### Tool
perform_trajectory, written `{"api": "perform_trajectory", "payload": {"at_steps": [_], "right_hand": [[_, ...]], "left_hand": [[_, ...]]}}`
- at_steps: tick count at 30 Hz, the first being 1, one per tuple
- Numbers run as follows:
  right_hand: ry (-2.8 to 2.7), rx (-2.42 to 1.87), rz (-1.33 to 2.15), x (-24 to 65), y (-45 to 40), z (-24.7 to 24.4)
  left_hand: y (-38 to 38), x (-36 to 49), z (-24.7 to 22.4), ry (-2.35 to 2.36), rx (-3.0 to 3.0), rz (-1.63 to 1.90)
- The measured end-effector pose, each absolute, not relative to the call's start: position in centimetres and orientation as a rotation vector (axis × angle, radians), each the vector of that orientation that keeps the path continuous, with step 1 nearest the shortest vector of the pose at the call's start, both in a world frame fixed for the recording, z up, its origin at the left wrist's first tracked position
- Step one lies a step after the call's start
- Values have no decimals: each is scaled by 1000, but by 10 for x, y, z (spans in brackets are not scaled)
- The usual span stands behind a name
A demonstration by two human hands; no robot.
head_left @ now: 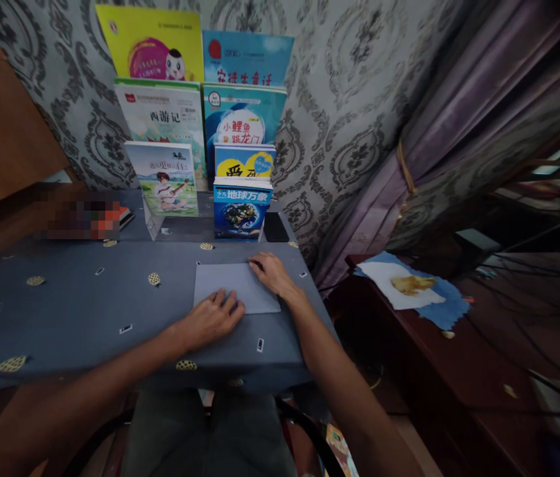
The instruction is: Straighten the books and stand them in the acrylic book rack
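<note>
A pale, plain rectangular sheet of paper [218, 281] lies flat on the dark tablecloth in front of me. My left hand [216, 315] rests palm down on its lower part, fingers slightly spread and holding nothing. At the upper right edge of the paper is my right hand [270, 273], its thumb and fingers drawn together at that edge. Whether the sheet is folded or a single layer, I cannot tell.
Behind the paper, a clear stand [181, 228] holds several upright children's books [241, 212]. A black phone [276, 227] lies beside it. A blurred stack with red edges [89, 218] sits at the left. On the right, a dark red cabinet [423, 358] carries a blue cloth [451, 308] and cables.
</note>
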State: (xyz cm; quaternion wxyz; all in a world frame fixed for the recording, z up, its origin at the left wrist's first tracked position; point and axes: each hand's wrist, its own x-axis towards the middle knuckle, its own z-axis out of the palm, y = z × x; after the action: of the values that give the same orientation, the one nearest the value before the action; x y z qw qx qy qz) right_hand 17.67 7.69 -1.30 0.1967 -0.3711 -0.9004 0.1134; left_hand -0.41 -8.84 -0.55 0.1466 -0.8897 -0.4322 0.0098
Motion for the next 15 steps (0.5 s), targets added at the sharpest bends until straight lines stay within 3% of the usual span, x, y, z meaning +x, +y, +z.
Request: {"api": "perform_trajectory", "payload": {"at_steps": [10,15], "right_hand": [[-2505,-1022,354,162,55,1],[-2477,-534,899,134,12,11]], "left_hand": [[-41,-75,-3,-1590,-2778,-474],[-8,-127,-14,-1814,-2838,-872]]}}
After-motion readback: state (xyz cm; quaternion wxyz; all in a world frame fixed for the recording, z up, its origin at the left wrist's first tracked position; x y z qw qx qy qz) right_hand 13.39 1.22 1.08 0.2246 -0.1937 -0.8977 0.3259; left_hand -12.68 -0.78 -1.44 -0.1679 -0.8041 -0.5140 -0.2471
